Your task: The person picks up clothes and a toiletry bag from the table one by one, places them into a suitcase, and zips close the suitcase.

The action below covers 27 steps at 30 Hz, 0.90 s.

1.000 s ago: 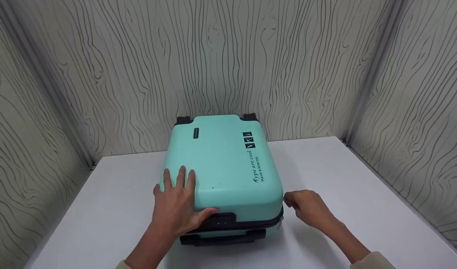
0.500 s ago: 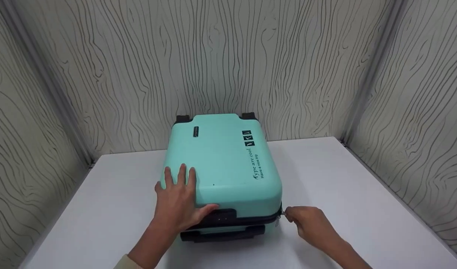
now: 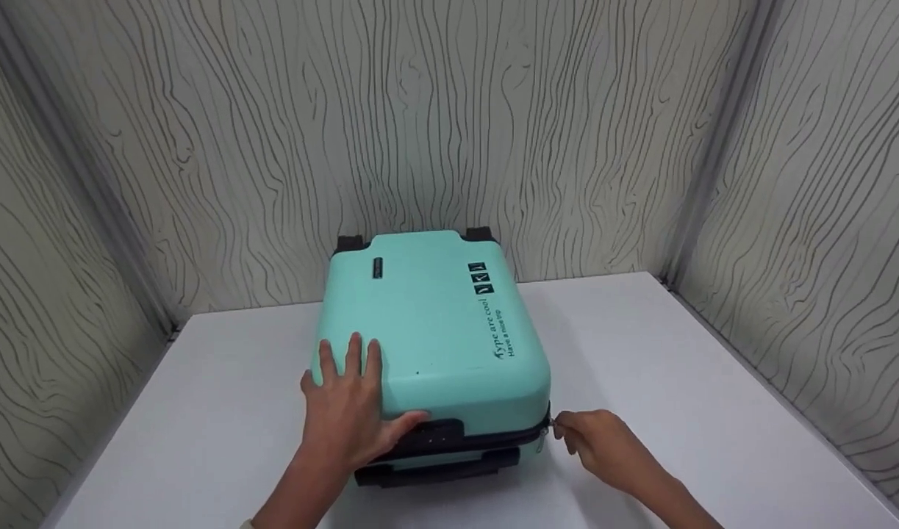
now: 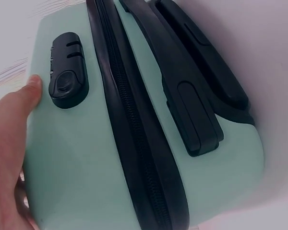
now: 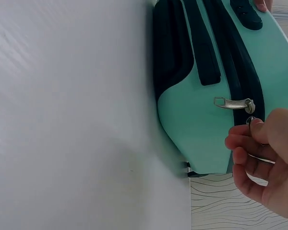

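A mint-green hard-shell suitcase (image 3: 427,308) lies flat on the white table, its wheels toward the back wall. My left hand (image 3: 346,404) rests on the lid's near left corner, fingers spread and straight, thumb along the front edge by the black combination lock (image 4: 68,72). At the near right corner my right hand (image 3: 603,444) pinches a zipper pull between thumb and forefinger; the pull is mostly hidden by the fingertips. A second metal zipper pull (image 5: 233,103) hangs loose right beside it on the black zipper (image 4: 134,115). The zipper by the lock looks closed.
The black carry handle (image 3: 438,468) is on the suitcase's near end. The white table (image 3: 199,411) extends on both sides. Wood-grain patterned panels (image 3: 420,110) stand behind and at left and right.
My right hand has come down and toward me along the suitcase's right side to the near corner, where the two zipper pulls now sit close together. The left hand stays on the lid.
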Each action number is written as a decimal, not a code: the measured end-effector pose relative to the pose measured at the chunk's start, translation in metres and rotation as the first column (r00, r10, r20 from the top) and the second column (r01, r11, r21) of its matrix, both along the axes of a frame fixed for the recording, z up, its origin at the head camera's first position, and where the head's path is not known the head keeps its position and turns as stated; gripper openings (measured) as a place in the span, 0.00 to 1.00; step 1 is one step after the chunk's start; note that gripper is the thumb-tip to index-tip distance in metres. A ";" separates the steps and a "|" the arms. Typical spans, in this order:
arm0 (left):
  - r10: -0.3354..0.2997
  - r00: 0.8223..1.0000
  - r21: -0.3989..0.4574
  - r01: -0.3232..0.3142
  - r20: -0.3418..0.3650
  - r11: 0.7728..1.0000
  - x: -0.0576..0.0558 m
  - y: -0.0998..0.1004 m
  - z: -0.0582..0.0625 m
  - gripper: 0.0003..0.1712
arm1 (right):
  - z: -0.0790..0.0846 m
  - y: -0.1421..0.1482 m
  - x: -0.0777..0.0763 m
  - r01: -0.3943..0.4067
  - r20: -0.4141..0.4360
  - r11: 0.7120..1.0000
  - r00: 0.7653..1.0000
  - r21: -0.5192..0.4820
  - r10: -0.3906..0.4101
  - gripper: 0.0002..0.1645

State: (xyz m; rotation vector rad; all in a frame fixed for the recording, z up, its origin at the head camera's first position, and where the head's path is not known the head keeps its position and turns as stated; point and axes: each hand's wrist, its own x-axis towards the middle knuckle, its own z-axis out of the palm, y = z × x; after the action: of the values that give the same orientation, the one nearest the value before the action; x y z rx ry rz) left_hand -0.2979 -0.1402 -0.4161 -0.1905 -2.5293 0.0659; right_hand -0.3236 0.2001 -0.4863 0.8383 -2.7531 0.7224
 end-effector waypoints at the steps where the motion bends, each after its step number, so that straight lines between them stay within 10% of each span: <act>1: 0.000 1.000 0.002 0.000 -0.009 1.000 -0.002 0.002 0.000 0.66 | 0.001 0.002 -0.001 -0.004 0.004 1.000 1.000 -0.009 0.004 0.13; 10: -0.015 0.999 0.031 0.014 0.041 0.999 0.003 0.011 -0.007 0.65 | 0.006 0.029 -0.011 -0.140 0.125 0.984 0.980 -0.108 0.153 0.07; 18: -0.029 0.999 0.042 0.028 0.028 0.999 0.002 0.006 -0.002 0.62 | 0.038 0.020 -0.022 -0.006 -0.006 0.977 1.000 -0.212 0.005 0.28; 27: -0.032 0.998 0.065 0.029 0.052 0.997 0.008 0.013 -0.003 0.60 | 0.040 0.001 -0.024 -0.060 0.046 0.949 0.996 -0.308 0.078 0.43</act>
State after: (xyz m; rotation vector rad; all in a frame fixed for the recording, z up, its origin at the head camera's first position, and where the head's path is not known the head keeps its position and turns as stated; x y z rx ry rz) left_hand -0.2895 -0.1269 -0.4195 -0.2078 -2.5765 -0.0334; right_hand -0.3472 0.2010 -0.4465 0.8588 -2.5719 1.1685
